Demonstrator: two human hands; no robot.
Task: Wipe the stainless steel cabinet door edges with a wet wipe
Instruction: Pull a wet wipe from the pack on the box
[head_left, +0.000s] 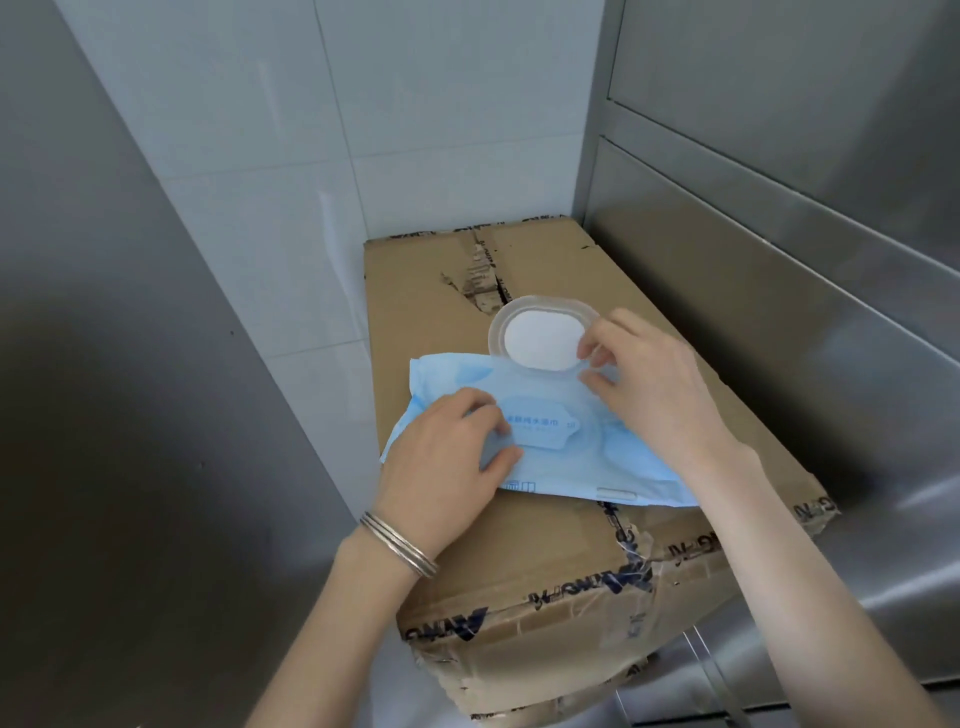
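The wet wipe pack (556, 452) lay on the cardboard box (545, 582), left of the stainless steel cabinet door (779, 322). The left hand (441, 457) gripped its left end; the right hand (654, 384) pinched the open flip lid (540, 338). A hard tug could drag out several wipes or slide the pack off.

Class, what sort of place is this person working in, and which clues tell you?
Probably a commercial kitchen or utility corner: stainless steel cabinet panels, white wall tiles, and a taped cardboard box with a wet wipe pack on top.
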